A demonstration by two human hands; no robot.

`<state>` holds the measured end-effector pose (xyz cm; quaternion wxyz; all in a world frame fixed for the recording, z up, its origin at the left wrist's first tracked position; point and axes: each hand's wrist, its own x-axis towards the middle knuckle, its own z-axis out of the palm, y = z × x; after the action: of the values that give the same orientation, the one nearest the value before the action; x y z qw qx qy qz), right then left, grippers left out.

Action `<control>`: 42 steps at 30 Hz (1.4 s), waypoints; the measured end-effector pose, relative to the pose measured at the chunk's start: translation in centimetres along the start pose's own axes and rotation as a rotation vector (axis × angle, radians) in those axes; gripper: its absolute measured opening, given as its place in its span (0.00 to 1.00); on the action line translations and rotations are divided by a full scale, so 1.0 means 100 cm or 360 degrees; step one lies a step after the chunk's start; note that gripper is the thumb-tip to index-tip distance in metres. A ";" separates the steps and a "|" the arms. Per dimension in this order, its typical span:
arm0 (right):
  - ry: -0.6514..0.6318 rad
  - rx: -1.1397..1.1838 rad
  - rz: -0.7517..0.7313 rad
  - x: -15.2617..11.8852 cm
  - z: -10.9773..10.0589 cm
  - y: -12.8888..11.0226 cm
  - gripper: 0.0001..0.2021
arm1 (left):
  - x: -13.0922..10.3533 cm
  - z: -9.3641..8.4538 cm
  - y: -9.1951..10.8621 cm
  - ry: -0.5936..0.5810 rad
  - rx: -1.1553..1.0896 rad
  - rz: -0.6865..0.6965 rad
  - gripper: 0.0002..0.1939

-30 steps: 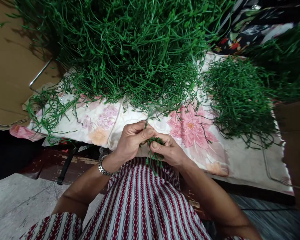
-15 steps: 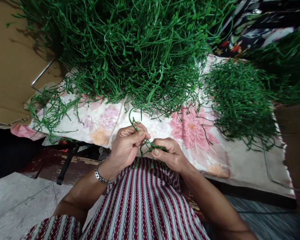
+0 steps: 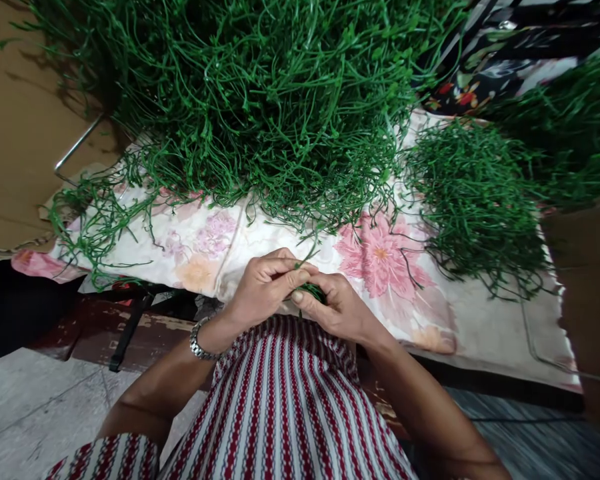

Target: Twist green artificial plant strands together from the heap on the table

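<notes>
Left hand (image 3: pixel 263 287) and right hand (image 3: pixel 335 308) meet, both pinching small bunch of green stems (image 3: pixel 310 291), just below big green pile (image 3: pixel 260 100) on flowered cloth (image 3: pixel 215 233).

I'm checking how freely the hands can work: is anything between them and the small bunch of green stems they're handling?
Nothing visible. The left hand and right hand already pinch the small bunch of thin green plastic stems together, above the floral cloth. The big stem pile lies beyond them.

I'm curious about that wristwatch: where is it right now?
In the head view, the wristwatch sits on the left wrist, lower centre-left, just behind the left hand and beside the striped clothing.
</notes>
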<state>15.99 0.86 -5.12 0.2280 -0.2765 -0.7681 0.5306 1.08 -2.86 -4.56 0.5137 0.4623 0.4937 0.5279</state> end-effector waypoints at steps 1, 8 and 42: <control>-0.0021 -0.0005 -0.0011 0.000 0.000 0.001 0.12 | 0.000 0.000 0.000 -0.0049 0.0021 -0.0032 0.05; -0.0084 0.0412 -0.0182 -0.002 -0.003 0.007 0.12 | 0.000 0.005 0.002 0.0041 -0.0747 -0.0319 0.05; 0.0459 -0.0698 -0.0478 -0.007 0.003 0.008 0.07 | 0.003 0.018 -0.003 0.0270 -0.0492 -0.0135 0.03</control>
<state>16.46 0.45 -5.97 0.3455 -0.2749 -0.8564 0.2678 2.87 -2.45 -4.72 0.5570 0.3105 0.4673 0.6123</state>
